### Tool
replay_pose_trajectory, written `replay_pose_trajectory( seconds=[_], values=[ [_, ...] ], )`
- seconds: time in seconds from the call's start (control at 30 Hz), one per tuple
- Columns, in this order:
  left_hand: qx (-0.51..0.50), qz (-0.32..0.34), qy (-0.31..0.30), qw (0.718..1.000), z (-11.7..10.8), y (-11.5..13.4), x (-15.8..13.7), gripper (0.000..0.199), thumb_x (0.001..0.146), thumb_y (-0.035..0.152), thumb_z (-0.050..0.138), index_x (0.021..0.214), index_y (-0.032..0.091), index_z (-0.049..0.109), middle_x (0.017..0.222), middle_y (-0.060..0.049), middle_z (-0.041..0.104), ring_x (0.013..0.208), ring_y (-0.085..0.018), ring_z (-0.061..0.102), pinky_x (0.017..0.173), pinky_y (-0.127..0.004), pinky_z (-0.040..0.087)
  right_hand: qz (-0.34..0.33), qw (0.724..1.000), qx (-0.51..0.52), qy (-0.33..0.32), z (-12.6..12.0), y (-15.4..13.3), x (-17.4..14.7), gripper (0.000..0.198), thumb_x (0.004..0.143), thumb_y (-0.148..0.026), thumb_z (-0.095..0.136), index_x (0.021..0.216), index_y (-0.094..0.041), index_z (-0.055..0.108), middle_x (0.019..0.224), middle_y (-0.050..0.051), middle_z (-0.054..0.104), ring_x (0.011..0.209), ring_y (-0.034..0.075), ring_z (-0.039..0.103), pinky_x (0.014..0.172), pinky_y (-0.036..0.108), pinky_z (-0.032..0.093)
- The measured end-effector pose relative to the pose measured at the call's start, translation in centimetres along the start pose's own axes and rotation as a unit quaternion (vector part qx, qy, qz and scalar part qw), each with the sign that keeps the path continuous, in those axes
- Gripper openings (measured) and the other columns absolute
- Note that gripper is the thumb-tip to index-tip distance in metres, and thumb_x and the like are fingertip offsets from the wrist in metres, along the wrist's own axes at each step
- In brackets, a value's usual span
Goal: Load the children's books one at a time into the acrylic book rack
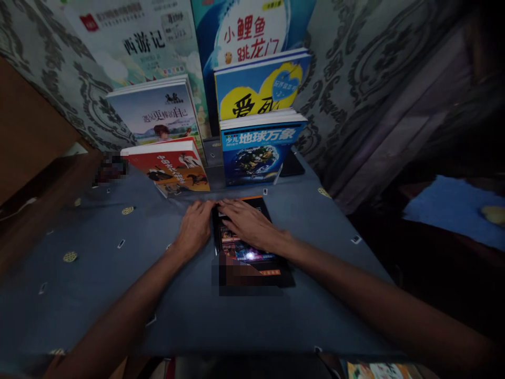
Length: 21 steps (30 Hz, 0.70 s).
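Book (237, 249) glossy black, orange-banded; right hand (251, 223) spread atop; left hand (196, 223) alongside, grip unclear.

The tabletop (177, 321) is covered by a blue-grey cloth (98, 231) with small yellow and white prints. A black book (244, 250) lies flat near its middle; behind, a red book (173, 168) and blue book (256, 158) stand side by side.

Flat book (243, 250) on table (130, 231), before standing books (256, 158) (wall (331, 73) behind)
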<state>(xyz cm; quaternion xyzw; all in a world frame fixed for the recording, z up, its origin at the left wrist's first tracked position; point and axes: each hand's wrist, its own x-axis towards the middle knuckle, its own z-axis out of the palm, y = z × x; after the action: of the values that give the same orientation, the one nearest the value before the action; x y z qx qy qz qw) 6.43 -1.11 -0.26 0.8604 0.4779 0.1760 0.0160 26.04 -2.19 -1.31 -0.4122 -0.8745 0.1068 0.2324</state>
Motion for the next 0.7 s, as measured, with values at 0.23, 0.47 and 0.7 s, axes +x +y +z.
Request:
replay_pose_trajectory(
  seconds=[0.23,0.47,0.7],
  values=[
    [0.027,0.010,-0.008,1.000,-0.3,0.3,-0.1,0.042,0.088,0.001,0.037,0.119,0.016,0.062,0.109,-0.011,0.072,0.102,-0.027,0.060,0.086,-0.040,0.049,0.053,0.998,-0.004,0.015,-1.2,1.5,-3.1,0.041,0.100,-0.028,0.048,0.139,-0.020,0.058,0.148,0.013,0.058,0.145,0.028,0.045,0.119,0.056,0.039],
    [0.018,0.030,0.032,0.999,0.2,0.0,-0.2,0.039,0.090,0.003,0.038,0.117,0.018,0.063,0.102,-0.010,0.072,0.098,-0.027,0.059,0.084,-0.040,0.049,0.110,0.991,-0.052,0.064,-3.0,3.2,-5.5,0.038,0.101,-0.030,0.048,0.134,-0.018,0.061,0.143,0.015,0.062,0.138,0.030,0.054,0.117,0.059,0.040],
    [0.086,0.061,0.004,0.994,-0.2,1.0,0.2,0.026,0.097,0.014,0.041,0.107,0.018,0.065,0.099,-0.013,0.067,0.096,-0.030,0.056,0.083,-0.043,0.047,0.106,0.992,0.010,0.068,-3.6,4.9,-5.6,0.038,0.100,-0.026,0.044,0.133,-0.019,0.062,0.137,0.013,0.067,0.129,0.028,0.061,0.111,0.056,0.045]
  ],
)
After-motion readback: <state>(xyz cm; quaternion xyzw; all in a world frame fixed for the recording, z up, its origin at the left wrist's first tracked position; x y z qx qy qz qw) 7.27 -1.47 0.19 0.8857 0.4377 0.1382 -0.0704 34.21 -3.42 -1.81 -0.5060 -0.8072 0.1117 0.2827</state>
